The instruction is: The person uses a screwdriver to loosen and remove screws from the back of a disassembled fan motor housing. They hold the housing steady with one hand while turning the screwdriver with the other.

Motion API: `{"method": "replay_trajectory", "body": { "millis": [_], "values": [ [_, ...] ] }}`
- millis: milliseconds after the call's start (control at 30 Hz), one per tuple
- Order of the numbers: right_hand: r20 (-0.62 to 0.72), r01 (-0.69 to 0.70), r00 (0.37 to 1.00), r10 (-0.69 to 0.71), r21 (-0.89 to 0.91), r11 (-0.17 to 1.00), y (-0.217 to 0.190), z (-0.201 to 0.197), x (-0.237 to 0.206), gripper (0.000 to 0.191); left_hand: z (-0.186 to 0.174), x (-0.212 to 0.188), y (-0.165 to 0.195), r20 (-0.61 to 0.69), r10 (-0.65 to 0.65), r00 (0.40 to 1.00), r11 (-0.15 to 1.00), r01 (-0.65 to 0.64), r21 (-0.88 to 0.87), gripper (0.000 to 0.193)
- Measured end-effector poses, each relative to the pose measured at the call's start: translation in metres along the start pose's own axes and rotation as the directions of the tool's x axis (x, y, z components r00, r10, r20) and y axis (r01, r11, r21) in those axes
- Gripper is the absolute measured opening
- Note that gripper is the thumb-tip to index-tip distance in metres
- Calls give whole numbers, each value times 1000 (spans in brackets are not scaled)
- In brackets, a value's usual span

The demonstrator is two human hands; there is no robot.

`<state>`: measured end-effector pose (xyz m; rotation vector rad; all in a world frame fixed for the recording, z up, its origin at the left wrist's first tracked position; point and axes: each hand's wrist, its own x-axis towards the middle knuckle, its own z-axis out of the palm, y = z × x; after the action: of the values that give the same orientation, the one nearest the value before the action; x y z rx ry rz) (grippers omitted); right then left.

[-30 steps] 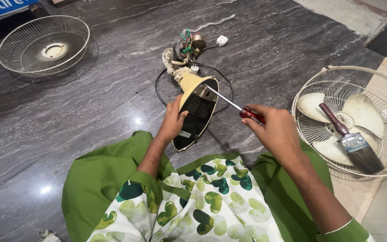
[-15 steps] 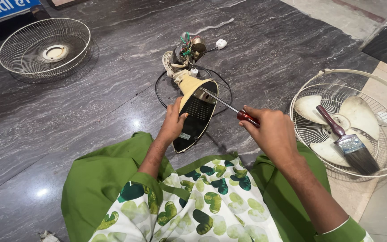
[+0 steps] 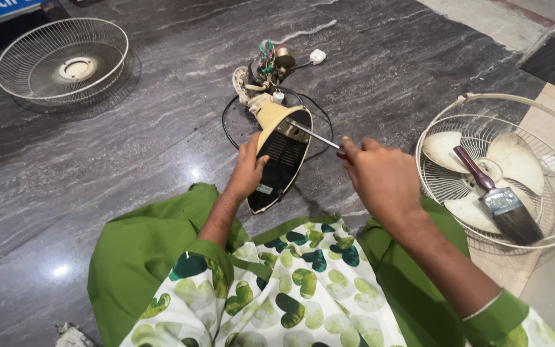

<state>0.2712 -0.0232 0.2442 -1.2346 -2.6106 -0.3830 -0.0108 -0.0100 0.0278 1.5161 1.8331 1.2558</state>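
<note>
Two hands meet at the fan base (image 3: 282, 160), a cream shell tipped on its side on the dark marble floor (image 3: 130, 148) just ahead of your knees, its black vented underside turned toward you. Your left hand (image 3: 246, 172) presses against the base's left edge, thumb on the black plate and the other fingers curled round the cream rim, so it is steadying the shell rather than lifting it. Your right hand (image 3: 380, 177) has its fingers wrapped tight around the red handle of a screwdriver (image 3: 316, 135); the metal shaft runs up and left, and its tip sits on the upper part of the black plate.

At the far end of the base lies the bare fan motor (image 3: 268, 67), with coloured wires showing. A black cord (image 3: 229, 122) loops on the floor around base and motor, and a white plug (image 3: 317, 56) lies just beyond to the right.

To your right, a cream wire guard (image 3: 534, 109) holds the pale fan blades (image 3: 515, 160), and a paintbrush (image 3: 499, 199) rests across them. Well apart at the far left sits a second wire guard (image 3: 62, 61). Your green clothing and a leaf-patterned cloth (image 3: 277, 289) fill the near edge.
</note>
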Motion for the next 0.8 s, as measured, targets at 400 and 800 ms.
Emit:
{"method": "replay_trajectory", "body": {
  "millis": [400,800],
  "values": [
    [37,122,992,-120,-65,990,-27,-14,23,15,-15,17,1,50,145,988,965,-152,212,83],
    [399,-282,907,131,347,895,-16,-6,54,33,-29,45,23,155,-210,965,851,102,516,95]
  ]
}}
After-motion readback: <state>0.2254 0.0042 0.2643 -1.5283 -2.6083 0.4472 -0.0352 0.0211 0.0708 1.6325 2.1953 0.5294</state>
